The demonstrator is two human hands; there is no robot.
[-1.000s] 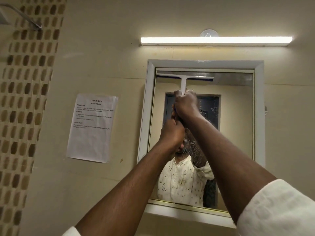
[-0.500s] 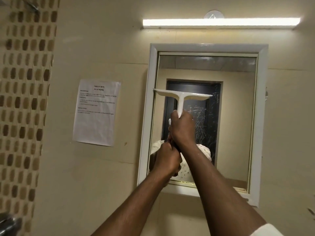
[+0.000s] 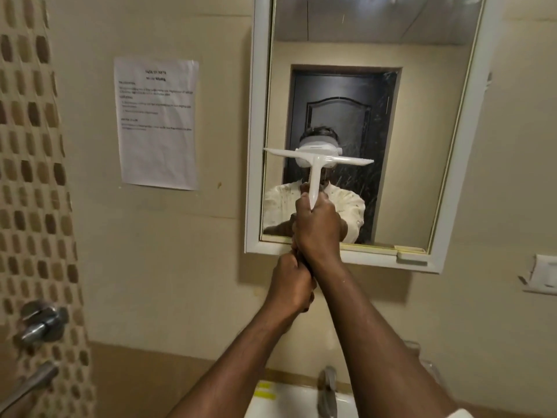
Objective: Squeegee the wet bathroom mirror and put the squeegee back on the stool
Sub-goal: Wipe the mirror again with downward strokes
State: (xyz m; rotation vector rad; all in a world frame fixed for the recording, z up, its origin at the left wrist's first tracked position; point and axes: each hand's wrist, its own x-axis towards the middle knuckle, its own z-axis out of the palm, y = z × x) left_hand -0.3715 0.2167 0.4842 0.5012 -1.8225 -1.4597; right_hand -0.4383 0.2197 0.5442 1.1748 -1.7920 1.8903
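Seemingly mid-stroke, the head view shows the white squeegee (image 3: pixel 316 164) with its blade lying across the left part of the mirror (image 3: pixel 422 146), a little below mid-height. The right hand (image 3: pixel 319 227) has its fingers closed round the handle; the left hand (image 3: pixel 291 286) is clenched just beneath it, apparently on the handle's end. Streaks mark the glass right of the blade, so that side looks undone, as does the strip below. No stool is in view; returning the squeegee remains.

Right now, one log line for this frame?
stage: mid-stroke | squeegee: blade on mirror, left half | right hand: upper handle | left hand: lower handle | stool: unseen
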